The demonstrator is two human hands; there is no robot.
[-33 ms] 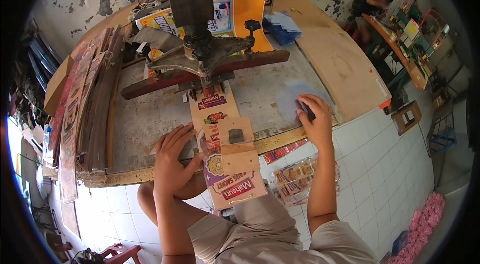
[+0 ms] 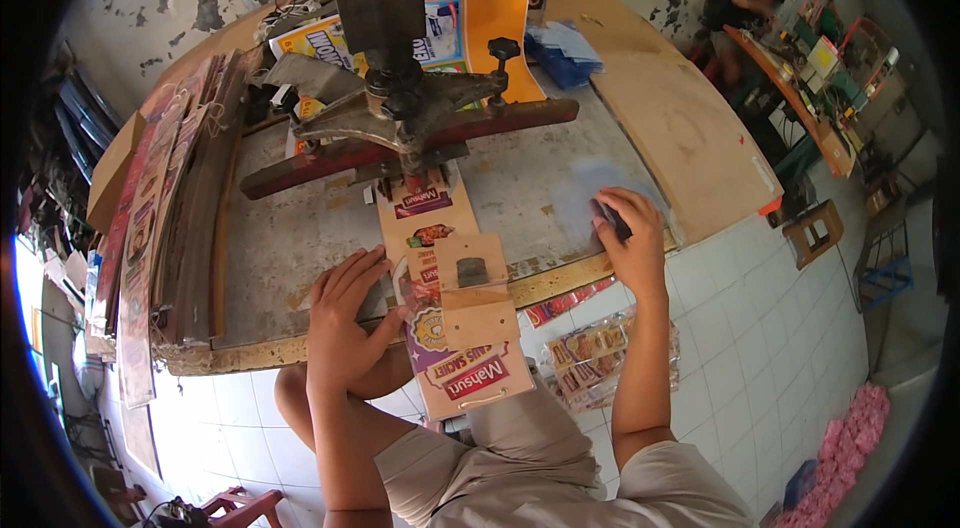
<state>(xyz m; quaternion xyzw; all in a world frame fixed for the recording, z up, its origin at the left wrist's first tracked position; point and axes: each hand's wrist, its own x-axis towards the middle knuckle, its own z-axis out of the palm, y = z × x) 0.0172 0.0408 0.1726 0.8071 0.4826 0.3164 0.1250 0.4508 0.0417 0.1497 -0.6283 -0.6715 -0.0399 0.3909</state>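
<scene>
A long printed packaging strip [image 2: 432, 228] runs from under a metal press [image 2: 400, 98] across the worn table [image 2: 290, 248] and hangs over its front edge onto my lap. A brown cardboard piece [image 2: 475, 298] with a dark slot lies on the strip. My left hand [image 2: 345, 323] rests flat at the table's edge, its fingers spread and touching the strip's left side. My right hand [image 2: 628, 238] is at the table's right front, curled over a small dark object [image 2: 608, 218] that is mostly hidden by the fingers.
Long printed strips and wooden boards [image 2: 170, 218] are stacked along the left. A plywood sheet [image 2: 680, 118] lies at the right, blue items [image 2: 565, 53] behind it. A clear bag of packets [image 2: 590, 353] lies on the tiled floor. Another person [image 2: 740, 3] works far right, near a stool [image 2: 820, 228].
</scene>
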